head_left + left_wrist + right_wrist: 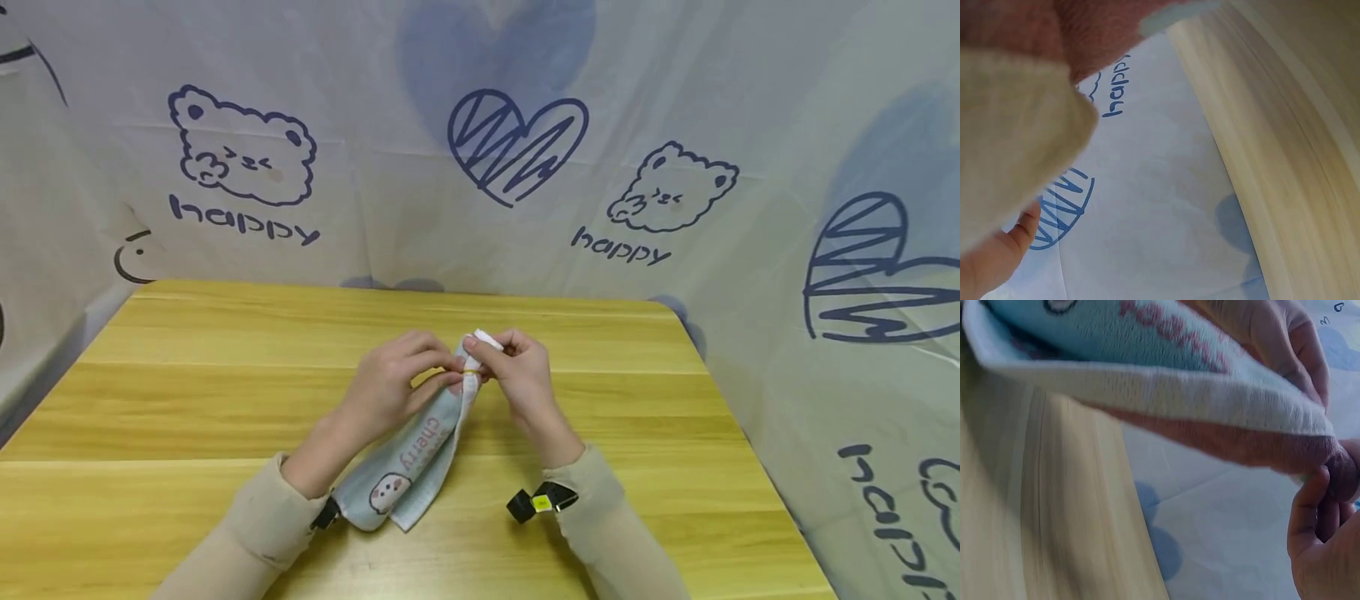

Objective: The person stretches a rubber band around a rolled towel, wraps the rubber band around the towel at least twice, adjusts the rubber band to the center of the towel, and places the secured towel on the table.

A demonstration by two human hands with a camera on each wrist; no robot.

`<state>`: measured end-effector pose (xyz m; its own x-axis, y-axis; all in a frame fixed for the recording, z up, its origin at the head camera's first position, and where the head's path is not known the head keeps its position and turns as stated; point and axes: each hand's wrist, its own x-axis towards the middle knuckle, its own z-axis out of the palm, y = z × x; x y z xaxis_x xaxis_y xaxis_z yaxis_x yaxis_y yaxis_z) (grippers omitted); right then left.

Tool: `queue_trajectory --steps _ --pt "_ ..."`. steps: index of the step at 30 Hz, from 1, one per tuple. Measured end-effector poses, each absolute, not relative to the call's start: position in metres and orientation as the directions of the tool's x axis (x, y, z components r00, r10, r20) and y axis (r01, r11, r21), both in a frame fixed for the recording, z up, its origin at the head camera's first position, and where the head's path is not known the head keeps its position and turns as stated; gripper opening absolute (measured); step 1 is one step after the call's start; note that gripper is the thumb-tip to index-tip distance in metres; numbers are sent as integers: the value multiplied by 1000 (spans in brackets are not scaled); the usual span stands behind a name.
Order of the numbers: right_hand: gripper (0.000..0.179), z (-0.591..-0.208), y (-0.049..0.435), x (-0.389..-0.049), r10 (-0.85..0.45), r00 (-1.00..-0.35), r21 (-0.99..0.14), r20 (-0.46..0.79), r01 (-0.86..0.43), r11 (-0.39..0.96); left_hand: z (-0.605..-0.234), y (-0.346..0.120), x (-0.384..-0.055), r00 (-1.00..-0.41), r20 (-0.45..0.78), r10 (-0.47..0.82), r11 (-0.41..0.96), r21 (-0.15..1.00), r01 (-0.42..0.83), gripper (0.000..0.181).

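Observation:
A light blue towel (416, 446) with pink lettering and a round white cartoon face hangs in folds between both hands, its upper end bunched narrow. A thin yellow band (471, 372) crosses the bunched part. My left hand (390, 375) pinches the towel beside this band with thumb and fingers. The right hand (527, 377) grips the white upper end (486, 340), thumb on the near side. The right wrist view has the towel's pale edge (1166, 394) and pink underside (1222, 440) running to the right fingertips. Pink cloth (1104, 37) fills the upper left wrist view.
The wooden table (187, 400) lies under both forearms. Behind it hangs a pale cloth backdrop (397, 192) with bears and hearts. A black wrist camera (521, 506) sticks out from the right sleeve, and a black strap (326, 513) shows at the left sleeve.

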<state>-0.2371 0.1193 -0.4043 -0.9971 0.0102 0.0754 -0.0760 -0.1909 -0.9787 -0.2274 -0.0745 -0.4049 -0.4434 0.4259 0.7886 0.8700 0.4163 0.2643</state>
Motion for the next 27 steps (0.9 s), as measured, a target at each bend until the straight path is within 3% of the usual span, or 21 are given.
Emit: queue_trajectory --steps 11,17,23,27 --pt "17 -401 117 -233 63 -993 -981 97 -106 -165 -411 -68 -226 -450 806 384 450 262 854 17" --pt "17 -403 115 -232 51 -993 -983 106 -112 -146 -411 -70 -224 -480 766 428 442 286 850 14" --pt "15 -404 115 -233 3 -992 -983 123 -122 -140 -412 -73 -226 -514 712 478 400 345 849 7" --pt "19 -403 122 -237 -108 -980 -982 165 -153 -112 -409 -77 -227 -538 703 465 375 394 839 8"
